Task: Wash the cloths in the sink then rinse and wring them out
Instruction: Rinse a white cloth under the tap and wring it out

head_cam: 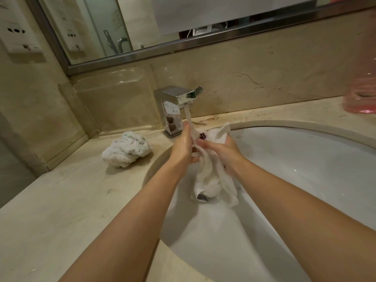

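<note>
Over the white sink [305, 169], both my hands hold a white cloth [211, 178] under the running water from the chrome tap [177, 102]. My left hand [183, 145] grips the cloth's left side and my right hand [221, 151] grips its upper right part. A small dark mark shows on the cloth near the top. Its lower end hangs down over the drain [202, 198]. A second white cloth [126, 149] lies bunched up on the counter to the left of the sink.
The beige marble counter [61, 210] surrounds the sink, with the wall and mirror [142, 23] close behind. A pink object [362, 98] stands on the counter at the far right. A socket panel [18, 31] is on the left wall.
</note>
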Tool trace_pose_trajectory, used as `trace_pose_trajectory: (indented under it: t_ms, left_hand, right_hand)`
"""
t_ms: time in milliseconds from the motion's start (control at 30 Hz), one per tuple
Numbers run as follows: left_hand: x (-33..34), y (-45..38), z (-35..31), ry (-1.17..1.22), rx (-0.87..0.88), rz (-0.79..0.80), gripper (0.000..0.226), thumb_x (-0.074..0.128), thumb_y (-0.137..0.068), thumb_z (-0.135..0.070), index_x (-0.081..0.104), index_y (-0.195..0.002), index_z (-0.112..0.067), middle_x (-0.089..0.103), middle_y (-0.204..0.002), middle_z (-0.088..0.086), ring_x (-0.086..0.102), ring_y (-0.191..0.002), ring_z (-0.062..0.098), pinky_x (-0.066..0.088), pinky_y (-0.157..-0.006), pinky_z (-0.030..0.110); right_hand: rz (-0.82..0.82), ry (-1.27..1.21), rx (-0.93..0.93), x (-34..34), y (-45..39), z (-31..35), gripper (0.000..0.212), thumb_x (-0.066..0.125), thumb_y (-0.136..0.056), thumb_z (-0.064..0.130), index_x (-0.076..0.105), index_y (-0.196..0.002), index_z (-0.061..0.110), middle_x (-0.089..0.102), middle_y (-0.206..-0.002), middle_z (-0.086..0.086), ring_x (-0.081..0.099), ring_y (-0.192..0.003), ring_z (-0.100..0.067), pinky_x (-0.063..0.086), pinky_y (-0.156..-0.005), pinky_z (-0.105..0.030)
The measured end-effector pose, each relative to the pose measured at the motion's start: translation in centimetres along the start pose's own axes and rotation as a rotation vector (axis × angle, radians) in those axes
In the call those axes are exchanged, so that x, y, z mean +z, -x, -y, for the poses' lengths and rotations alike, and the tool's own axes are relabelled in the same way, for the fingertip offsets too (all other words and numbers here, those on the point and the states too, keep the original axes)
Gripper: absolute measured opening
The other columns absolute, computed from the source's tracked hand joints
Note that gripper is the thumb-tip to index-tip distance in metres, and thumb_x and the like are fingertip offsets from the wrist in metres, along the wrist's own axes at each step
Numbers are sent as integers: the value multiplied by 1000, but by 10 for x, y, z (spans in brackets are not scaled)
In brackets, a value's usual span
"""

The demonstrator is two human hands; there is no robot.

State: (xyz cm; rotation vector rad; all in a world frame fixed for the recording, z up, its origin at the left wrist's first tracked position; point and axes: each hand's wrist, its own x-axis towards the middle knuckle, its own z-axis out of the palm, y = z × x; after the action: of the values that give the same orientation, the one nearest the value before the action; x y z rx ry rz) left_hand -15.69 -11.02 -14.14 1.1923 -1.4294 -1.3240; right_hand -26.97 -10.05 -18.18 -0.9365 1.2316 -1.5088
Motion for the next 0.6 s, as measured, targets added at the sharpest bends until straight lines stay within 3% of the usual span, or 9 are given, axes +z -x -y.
trace_pose_trajectory:
  t_ms: [67, 133, 200, 267, 333, 433, 467, 533, 600]
  left_hand:
    - [2, -1, 1, 4, 6, 0, 65, 20, -100, -57, 68, -96, -13, 70, -82, 2, 66, -71, 11, 50, -62, 26]
    - [4, -3, 2, -41, 1, -51, 64, 24, -99, -58, 68, -104, -12, 70, -94, 5, 66, -84, 16, 53, -73, 33]
    - [-1, -5, 2, -121, 18, -144, 58, 34, -94, -58, 63, -117, -14, 68, -112, 7, 63, -102, 23, 51, -91, 43]
    - [-7, -5, 2, -167, 17, -119, 55, 42, -87, -53, 59, -121, -14, 64, -121, 8, 58, -107, 24, 45, -98, 45]
    - [-7, -1, 3, -201, -37, 78, 49, 47, -81, -49, 60, -115, -16, 64, -119, 9, 57, -103, 21, 41, -98, 42]
    - [1, 6, 5, -293, -30, 339, 55, 60, -70, -52, 65, -114, -19, 69, -113, 5, 63, -105, 20, 45, -98, 38]
    - [2, 5, 7, -299, -16, 350, 56, 64, -72, -55, 67, -115, -19, 71, -111, 3, 64, -106, 20, 47, -98, 38]
    - [-1, 0, 10, -289, -18, 299, 56, 63, -79, -63, 68, -115, -20, 71, -109, 1, 65, -105, 21, 48, -97, 38]
    - [-6, -5, 12, -266, -40, 210, 53, 58, -85, -62, 69, -112, -17, 72, -106, 3, 67, -102, 21, 49, -97, 38]
  right_hand:
    - [-67, 1, -40, 1, -2, -2, 51, 83, -67, 11, 63, -114, 11, 73, -101, -6, 70, -93, -21, 57, -77, -30]
    - [-135, -35, -46, 4, -2, -1, 43, 78, -71, 5, 64, -111, 11, 72, -99, -5, 70, -91, -19, 56, -72, -26]
    - [-211, -150, -17, 7, -4, -1, 55, 83, -64, 11, 62, -115, 11, 71, -103, -5, 69, -94, -21, 57, -83, -35]
    - [-234, -313, 32, 5, -4, 3, 67, 86, -56, 13, 60, -117, 8, 70, -108, -11, 68, -98, -30, 54, -91, -48]
    - [-151, -495, 88, 0, -2, 11, 68, 86, -59, 10, 59, -121, 2, 69, -109, -18, 68, -98, -36, 53, -89, -56]
    - [-16, -535, 127, -3, 3, 22, 49, 73, -80, 25, 60, -122, 3, 69, -103, -17, 70, -89, -32, 58, -78, -46]
    - [51, -521, 134, -3, 3, 24, 42, 64, -88, 35, 63, -116, 4, 70, -99, -16, 69, -87, -30, 57, -77, -42]
    - [133, -485, 145, -3, 6, 27, 50, 48, -95, 50, 68, -107, 6, 72, -94, -16, 69, -89, -29, 54, -84, -42]
    - [149, -380, 135, 2, 9, 30, 54, 40, -98, 51, 68, -107, 5, 72, -97, -16, 68, -93, -28, 51, -90, -40]
